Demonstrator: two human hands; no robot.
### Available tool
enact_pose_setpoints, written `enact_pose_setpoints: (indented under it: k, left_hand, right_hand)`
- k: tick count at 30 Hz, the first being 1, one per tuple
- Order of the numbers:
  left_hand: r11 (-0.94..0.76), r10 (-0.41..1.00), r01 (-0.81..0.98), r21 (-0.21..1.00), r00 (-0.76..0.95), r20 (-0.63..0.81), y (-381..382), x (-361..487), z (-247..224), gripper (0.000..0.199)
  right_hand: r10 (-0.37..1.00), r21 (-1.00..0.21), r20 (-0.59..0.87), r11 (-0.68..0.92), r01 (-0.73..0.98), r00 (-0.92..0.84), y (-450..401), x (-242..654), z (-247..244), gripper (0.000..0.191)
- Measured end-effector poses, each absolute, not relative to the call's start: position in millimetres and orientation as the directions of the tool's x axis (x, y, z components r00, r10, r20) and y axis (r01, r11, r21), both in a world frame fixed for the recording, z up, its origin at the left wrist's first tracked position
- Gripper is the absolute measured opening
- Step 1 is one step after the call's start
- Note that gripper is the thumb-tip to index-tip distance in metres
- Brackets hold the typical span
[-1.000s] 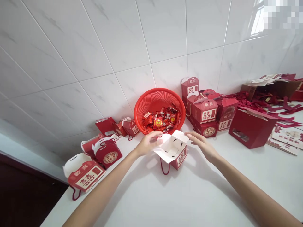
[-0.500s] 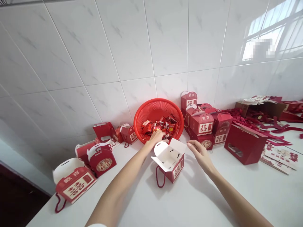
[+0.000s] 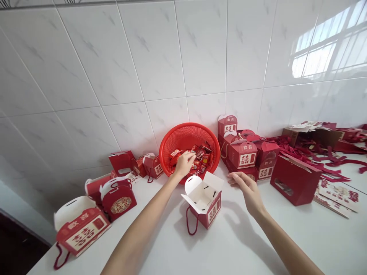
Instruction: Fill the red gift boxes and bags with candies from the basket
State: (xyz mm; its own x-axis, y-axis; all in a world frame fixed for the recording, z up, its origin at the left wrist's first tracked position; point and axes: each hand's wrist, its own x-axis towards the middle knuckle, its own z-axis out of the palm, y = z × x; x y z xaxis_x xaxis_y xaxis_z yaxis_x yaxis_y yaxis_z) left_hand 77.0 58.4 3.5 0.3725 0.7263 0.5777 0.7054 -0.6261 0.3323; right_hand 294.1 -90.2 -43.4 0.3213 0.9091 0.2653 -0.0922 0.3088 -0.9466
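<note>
My left hand [image 3: 184, 164] is over the red plastic basket [image 3: 164, 152], its fingers pinched together among the wrapped candies [image 3: 205, 156]. Whatever lies between those fingertips is hidden. In front of the basket an open red-and-white gift box [image 3: 210, 212] stands on the table, flaps spread, with a dark red cord handle [image 3: 192, 232] hanging at its left. Its white inside shows some short dark cord ends and no candy that I can see. To the right of this box, my right hand [image 3: 248, 189] hovers with fingers stretched out, holding nothing and apart from the box.
Several red gift boxes [image 3: 243, 154] are stacked behind my right hand. A larger red box [image 3: 295, 177] stands farther right, beside flat printed cards [image 3: 340, 194] and dark red ribbons [image 3: 329, 164]. More boxes [image 3: 84, 231] line the left side. A tiled wall [image 3: 160, 57] closes the back.
My left hand has lifted slightly from the candies, its fingers now pinched. My right hand has moved a little away from the box flap. The whole view has shifted slightly.
</note>
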Motion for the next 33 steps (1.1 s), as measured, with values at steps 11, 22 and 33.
enact_pose_setpoints:
  k: [11, 22, 33]
  left_hand:
    - [-0.968, 0.202, 0.055, 0.245, 0.751, 0.629, -27.4, 114.4, 24.2, 0.026]
    - [-0.393, 0.893, 0.879, 0.271, 0.294, 0.341, 102.1, 85.5, 26.6, 0.038]
    - [-0.36, 0.906, 0.855, 0.374, 0.225, 0.358, 118.6, 89.3, 8.0, 0.014]
  right_hand:
    - [0.99, -0.881, 0.103, 0.045, -0.471, -0.099, -101.3, 299.3, -30.5, 0.043]
    - [0.991, -0.919, 0.127, 0.13, -0.373, 0.033, -95.9, 308.0, -34.2, 0.043]
    - [0.986, -0.933, 0.16, 0.168, -0.319, 0.05, -98.1, 309.7, -30.6, 0.042]
